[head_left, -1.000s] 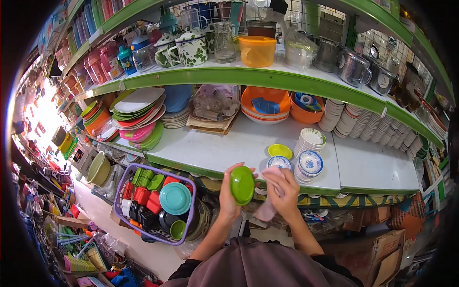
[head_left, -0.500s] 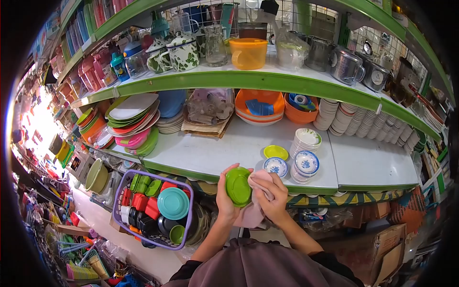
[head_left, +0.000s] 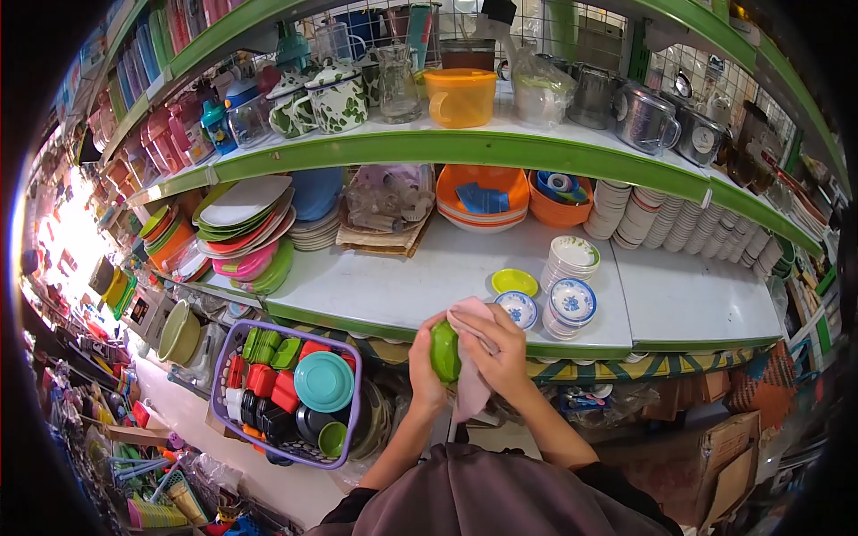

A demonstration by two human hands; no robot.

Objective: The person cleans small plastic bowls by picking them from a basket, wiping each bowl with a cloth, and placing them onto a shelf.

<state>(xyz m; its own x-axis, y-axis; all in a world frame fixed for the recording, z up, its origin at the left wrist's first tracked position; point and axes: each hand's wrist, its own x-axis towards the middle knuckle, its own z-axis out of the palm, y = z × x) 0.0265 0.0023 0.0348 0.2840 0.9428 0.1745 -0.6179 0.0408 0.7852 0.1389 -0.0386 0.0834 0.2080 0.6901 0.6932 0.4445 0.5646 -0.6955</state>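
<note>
My left hand (head_left: 427,368) holds a small green dish (head_left: 445,352) in front of the shelf edge. A pale pink cloth (head_left: 474,393) is in my right hand (head_left: 502,357), pressed over the right side of the dish and covering part of it. The cloth's lower end hangs below my fingers. Just beyond my hands, a yellow-green dish (head_left: 515,282) and a blue-and-white bowl (head_left: 517,309) rest on the white shelf (head_left: 384,281). To their right stand a stack of blue-rimmed bowls (head_left: 572,302) and a stack of green-patterned bowls (head_left: 575,254).
A purple basket (head_left: 350,406) of coloured dishes stands at lower left. Plate stacks (head_left: 246,205), orange bowls (head_left: 483,196) and rows of white bowls (head_left: 666,219) line the shelf's back. Above, the green-edged shelf (head_left: 411,147) carries mugs and jugs. Cardboard (head_left: 728,464) lies at lower right.
My right hand has brought the cloth left onto the green dish, which now shows tilted and partly covered. The view has shifted slightly.
</note>
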